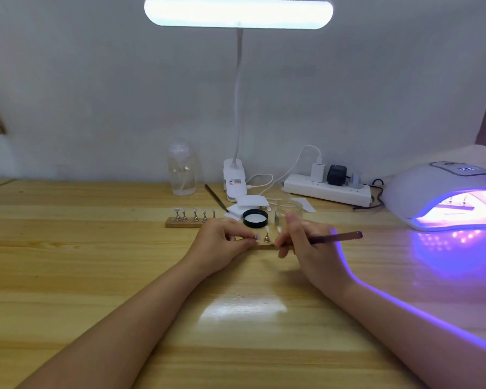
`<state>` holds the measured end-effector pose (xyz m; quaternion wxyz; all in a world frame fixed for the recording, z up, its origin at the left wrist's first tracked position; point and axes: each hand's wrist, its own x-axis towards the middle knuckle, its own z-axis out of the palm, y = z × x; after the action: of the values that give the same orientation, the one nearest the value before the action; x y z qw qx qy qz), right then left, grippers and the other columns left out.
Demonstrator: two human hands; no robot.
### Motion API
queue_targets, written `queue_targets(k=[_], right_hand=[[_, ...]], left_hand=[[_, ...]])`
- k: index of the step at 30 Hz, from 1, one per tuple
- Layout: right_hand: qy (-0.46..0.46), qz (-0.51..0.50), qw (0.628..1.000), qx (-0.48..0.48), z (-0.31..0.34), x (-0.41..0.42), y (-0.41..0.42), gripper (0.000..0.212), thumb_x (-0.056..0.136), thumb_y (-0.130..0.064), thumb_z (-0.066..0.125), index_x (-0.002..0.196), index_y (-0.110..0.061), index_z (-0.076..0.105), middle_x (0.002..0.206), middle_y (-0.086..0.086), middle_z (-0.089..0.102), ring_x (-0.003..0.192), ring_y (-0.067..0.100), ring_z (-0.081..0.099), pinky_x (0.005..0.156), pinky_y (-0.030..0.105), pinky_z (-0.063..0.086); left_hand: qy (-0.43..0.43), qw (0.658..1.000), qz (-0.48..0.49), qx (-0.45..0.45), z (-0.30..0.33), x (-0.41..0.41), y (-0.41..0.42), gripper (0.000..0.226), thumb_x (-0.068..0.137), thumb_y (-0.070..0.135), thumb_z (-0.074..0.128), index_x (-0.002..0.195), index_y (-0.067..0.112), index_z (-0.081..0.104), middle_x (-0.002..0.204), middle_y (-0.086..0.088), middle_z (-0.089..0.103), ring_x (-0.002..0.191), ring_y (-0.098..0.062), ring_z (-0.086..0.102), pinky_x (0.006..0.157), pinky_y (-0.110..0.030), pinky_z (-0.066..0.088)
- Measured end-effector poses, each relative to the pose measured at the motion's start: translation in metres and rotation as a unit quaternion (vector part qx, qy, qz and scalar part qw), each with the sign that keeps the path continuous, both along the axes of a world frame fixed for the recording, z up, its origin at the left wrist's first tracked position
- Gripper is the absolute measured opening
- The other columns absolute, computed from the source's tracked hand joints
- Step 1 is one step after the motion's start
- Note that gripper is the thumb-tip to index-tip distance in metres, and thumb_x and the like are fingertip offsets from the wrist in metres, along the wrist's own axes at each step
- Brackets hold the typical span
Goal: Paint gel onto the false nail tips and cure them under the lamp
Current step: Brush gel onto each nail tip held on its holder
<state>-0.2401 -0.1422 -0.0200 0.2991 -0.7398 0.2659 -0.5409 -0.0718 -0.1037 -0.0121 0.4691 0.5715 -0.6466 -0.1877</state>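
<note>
At centre of surface (96, 262), both hands work over a wooden strip (264, 246) w/ nail tips on small stands. Left hand (222, 244) pinches a tip (256, 236) at strip's left end. Right hand (309, 242) grips a brush (334, 237), handle pointing right; bristle end hidden by fingers. One stand (266, 237) sits between the hands. Second strip (184, 222) w/ five tips lies behind left. Cure lamp (443, 192), far right, glows purple, another strip inside. Open jar (289, 210) and black lid (255, 218) just behind hands.
</note>
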Motion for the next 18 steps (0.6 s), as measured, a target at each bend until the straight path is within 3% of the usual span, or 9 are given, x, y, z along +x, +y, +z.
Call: queue_targets(k=[4,8,12,16,18], right_hand=[[0.033,-0.005,0.998,-0.049,0.0041,0.0014,-0.0007,0.036,0.09,-0.051,0.044,0.064,-0.032,0.061,0.061,-0.015,0.064,0.066,0.0,0.063,0.066,0.016,0.048],[-0.014,0.016,1.0,0.006,0.0019,0.0012,0.0019,0.048,0.088,-0.055,0.045,0.055,-0.024,0.062,0.051,-0.009,0.062,0.05,0.003,0.059,0.057,0.011,0.044],[0.035,-0.005,0.998,-0.057,0.006,0.0006,0.001,0.034,0.089,-0.05,0.042,0.065,-0.033,0.059,0.061,-0.015,0.063,0.067,-0.002,0.06,0.063,0.009,0.042],[0.0,0.023,1.0,-0.008,0.0014,0.0002,0.0003,0.043,0.09,-0.044,0.048,0.057,-0.021,0.063,0.052,-0.005,0.062,0.05,0.002,0.057,0.056,0.01,0.043],[-0.008,0.016,1.0,-0.025,0.0019,0.0001,0.0001,0.038,0.09,-0.042,0.051,0.058,-0.025,0.063,0.053,-0.009,0.062,0.053,0.0,0.058,0.058,0.007,0.041]], left_hand=[[0.006,1.0,0.0,0.003,0.0002,-0.0007,-0.0003,0.024,0.075,0.007,0.072,0.089,0.026,0.069,0.076,0.008,0.063,0.055,-0.006,0.039,0.054,-0.01,0.034],[0.006,1.0,0.003,0.007,-0.0005,-0.0002,-0.0001,0.021,0.075,0.007,0.072,0.089,0.024,0.071,0.077,0.007,0.064,0.059,-0.009,0.043,0.056,-0.011,0.035],[0.01,1.0,0.005,-0.002,-0.0011,-0.0007,-0.0009,0.022,0.076,0.006,0.071,0.087,0.025,0.07,0.076,0.007,0.064,0.059,-0.013,0.044,0.056,-0.013,0.036],[0.007,1.0,0.007,-0.004,-0.0012,-0.001,0.0,0.022,0.077,0.006,0.07,0.085,0.027,0.07,0.081,0.003,0.065,0.059,-0.015,0.043,0.055,-0.012,0.036],[0.009,1.0,0.01,-0.004,-0.0009,-0.001,0.0006,0.022,0.077,0.006,0.069,0.086,0.026,0.07,0.083,0.001,0.066,0.059,-0.015,0.044,0.055,-0.011,0.036]])
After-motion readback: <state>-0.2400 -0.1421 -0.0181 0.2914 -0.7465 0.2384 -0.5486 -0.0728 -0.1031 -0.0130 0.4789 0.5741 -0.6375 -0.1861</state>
